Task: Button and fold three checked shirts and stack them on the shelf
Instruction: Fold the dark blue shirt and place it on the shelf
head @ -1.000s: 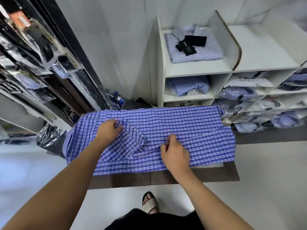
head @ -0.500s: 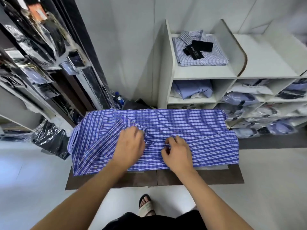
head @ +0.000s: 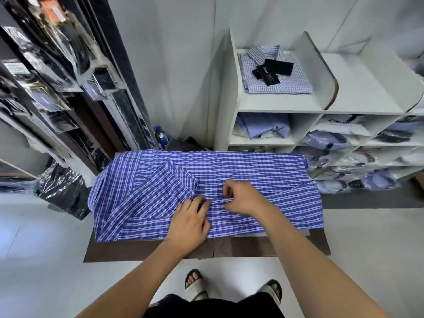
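Note:
A blue-and-white checked shirt (head: 252, 171) lies spread across a low brown table (head: 252, 247), collar to the left, with one sleeve folded diagonally over its front. My left hand (head: 191, 222) rests on the shirt's front, fingertips pinching the placket. My right hand (head: 243, 198) is just to the right of it, fingers curled on the same placket strip. A folded pale checked shirt (head: 291, 81) with black tags lies on the top left bay of the white shelf (head: 282, 107).
Bagged shirts fill the lower shelf cubbies (head: 344, 143). A dark rack of packaged clothing (head: 57, 88) stands at the left. A blue bottle (head: 161, 137) sits behind the table. My sandalled feet (head: 196, 285) stand on the pale floor.
My left hand has moved from the folded sleeve rightward and down to the placket beside my right hand. The right hand has stayed on the placket.

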